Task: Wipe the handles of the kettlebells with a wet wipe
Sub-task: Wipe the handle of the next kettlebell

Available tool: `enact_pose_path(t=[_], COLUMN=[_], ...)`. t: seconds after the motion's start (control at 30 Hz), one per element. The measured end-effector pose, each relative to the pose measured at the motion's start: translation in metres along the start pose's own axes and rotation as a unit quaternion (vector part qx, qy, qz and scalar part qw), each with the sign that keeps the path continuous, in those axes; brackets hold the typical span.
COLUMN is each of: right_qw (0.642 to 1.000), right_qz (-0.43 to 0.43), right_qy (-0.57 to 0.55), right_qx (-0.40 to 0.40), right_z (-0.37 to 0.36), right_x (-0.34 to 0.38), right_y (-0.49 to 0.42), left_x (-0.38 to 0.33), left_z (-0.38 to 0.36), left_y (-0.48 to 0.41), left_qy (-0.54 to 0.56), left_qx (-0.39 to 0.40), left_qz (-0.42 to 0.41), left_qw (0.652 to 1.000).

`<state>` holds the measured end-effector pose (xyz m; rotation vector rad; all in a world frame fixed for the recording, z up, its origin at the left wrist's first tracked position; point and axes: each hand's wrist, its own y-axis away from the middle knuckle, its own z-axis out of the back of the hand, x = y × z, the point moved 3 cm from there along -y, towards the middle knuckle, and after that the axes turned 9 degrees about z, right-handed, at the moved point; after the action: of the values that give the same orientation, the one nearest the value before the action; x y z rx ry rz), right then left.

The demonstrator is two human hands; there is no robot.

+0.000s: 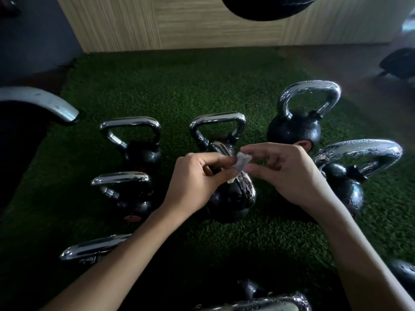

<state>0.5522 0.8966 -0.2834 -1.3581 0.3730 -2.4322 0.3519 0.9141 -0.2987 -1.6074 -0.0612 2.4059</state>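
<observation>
Several black kettlebells with chrome handles stand on green turf (179, 90). A small crumpled white wet wipe (242, 162) is pinched between my left hand (197, 178) and my right hand (285, 171), held in the air over a middle kettlebell (233, 198) whose chrome handle shows just below the wipe. Behind it stands another kettlebell with a square handle (217, 118). At the right, two larger kettlebells have handles covered in droplets: a far one (310, 90) and a near one (359, 149). The hands hide most of the middle kettlebell's handle.
Three more kettlebells stand at the left (132, 135), (125, 189), (89, 249), and another at the bottom edge (269, 301). A curved metal machine part (45, 102) juts in from the left. A wood-panelled wall (179, 23) stands behind the turf, with a dark ball (265, 7) overhead.
</observation>
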Motion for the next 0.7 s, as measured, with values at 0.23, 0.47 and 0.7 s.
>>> enact_pose_path(t=[0.23, 0.47, 0.7], right_qw=[0.990, 0.965, 0.967], right_qz=[-0.053, -0.150, -0.179], right_qy=[0.001, -0.036, 0.015], right_qx=[-0.127, -0.211, -0.180], right_z=[0.023, 0.017, -0.010], right_x=[-0.028, -0.044, -0.053], right_y=[0.008, 0.012, 0.005], left_x=[0.006, 0.015, 0.022], left_z=[-0.009, -0.034, -0.010], left_y=[-0.015, -0.039, -0.033], left_qy=[-0.141, -0.183, -0.213], left_qx=[-0.049, -0.032, -0.046], left_qz=[0.189, 0.281, 0.284], left_qw=[0.970, 0.941, 0.934])
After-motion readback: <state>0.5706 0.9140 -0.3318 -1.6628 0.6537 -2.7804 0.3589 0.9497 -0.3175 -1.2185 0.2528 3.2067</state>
